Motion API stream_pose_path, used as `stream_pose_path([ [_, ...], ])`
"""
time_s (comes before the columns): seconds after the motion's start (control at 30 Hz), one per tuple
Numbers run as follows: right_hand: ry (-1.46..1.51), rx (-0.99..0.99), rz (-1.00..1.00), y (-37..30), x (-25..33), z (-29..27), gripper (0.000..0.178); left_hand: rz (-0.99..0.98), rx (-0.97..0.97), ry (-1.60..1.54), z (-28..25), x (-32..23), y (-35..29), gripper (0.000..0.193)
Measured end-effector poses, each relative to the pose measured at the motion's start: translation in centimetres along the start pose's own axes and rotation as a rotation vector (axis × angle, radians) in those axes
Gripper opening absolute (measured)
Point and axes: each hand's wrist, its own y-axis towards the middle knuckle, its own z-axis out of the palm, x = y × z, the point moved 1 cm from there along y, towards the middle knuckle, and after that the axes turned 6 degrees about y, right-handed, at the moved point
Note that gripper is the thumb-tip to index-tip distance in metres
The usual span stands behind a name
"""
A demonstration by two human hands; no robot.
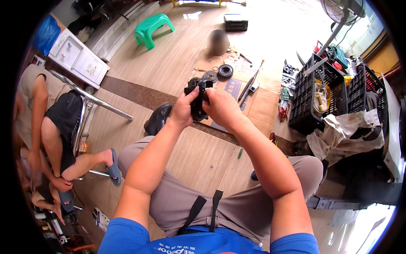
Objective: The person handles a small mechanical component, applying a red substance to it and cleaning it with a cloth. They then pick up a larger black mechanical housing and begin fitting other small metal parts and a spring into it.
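Holding a bulky, irregular black device of unclear kind [197, 103] up in front of the body, seen against the near left part of a flat brown cardboard sheet [265, 105] on the floor. Grasping its left side with the bare left hand [183, 108], thumb pressed along the upper part; gripping its right side with the bare right hand [221, 106], fingers curled in and partly hidden. Facing, just beyond, a thick black ring-shaped part [225, 70] near a flat grey disc [210, 76]. Sitting with knees spread in grey-brown trousers [175, 190], behind a small green-handled tool [240, 153] lying on the floor. Flanked on the right by slatted black plastic crates [301, 106] and a rumpled off-white cloth [332, 137]; on the left by another seated person [53, 136] wearing blue-grey slippers [113, 170]. Farther off, beside a white cabinet [80, 59], reaching to a bright green plastic stool [154, 23].
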Motion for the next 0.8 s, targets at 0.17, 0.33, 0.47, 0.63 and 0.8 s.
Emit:
stream_pose_path([
  [0.17, -0.006, 0.083, -0.018, 0.1, -0.2, -0.6, 0.018, 0.047, 0.001, 0.076, 0.2, 0.2, 0.0, 0.027],
  [0.33, 0.099, -0.013, -0.040, -0.2, -0.6, 0.4, 0.017, 0.050, -0.001, -0.025, 0.2, 0.1, 0.2, 0.027],
  [0.47, 0.105, -0.116, -0.089, -0.5, -1.0, 1.3, 0.016, 0.049, -0.030, -0.034, -0.1, 0.4, 0.4, 0.029],
  [0.63, 0.070, -0.143, -0.095, -0.6, -0.7, 1.1, 0.015, 0.049, -0.022, -0.032, -0.2, 0.4, 0.5, 0.032],
  [0.8, -0.022, -0.066, -0.021, -0.7, 0.4, 0.4, 0.019, 0.057, -0.022, -0.025, -0.3, 0.3, 0.2, 0.031],
])
